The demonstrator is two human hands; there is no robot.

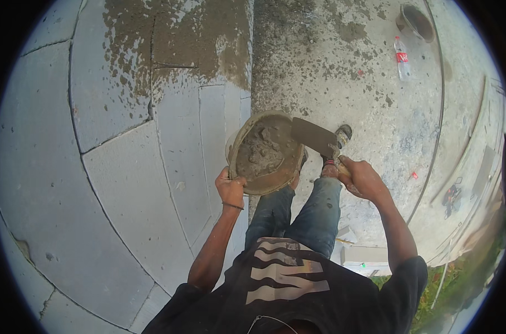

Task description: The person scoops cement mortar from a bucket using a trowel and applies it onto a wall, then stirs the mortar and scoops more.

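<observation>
1. The left hand (pixel 230 188) has its fingers gripping the near left edge of the round basin (pixel 269 182), with the thumb over the rim. I think this keeps it steady, because the wet mortar (pixel 259 150) inside looks heavy.
2. The basin is in front of the person's legs, close to the grey block wall (pixel 119 183) on the left. This place perhaps keeps the mortar within easy reach.
3. The right hand (pixel 364 178) has its fingers closed around the handle of the trowel (pixel 314 136). The blade points left, toward the basin's right rim; whether it touches, I cannot tell.
4. The wall shows dark joints between its blocks, and a brown mortar coat (pixel 197 39) covers its far part.
5. The concrete floor (pixel 319 72) is spotted with splashes. A plastic bottle (pixel 402 58) and a bucket (pixel 417 22) are far right, and grass (pixel 464 284) grows at the near right.
</observation>
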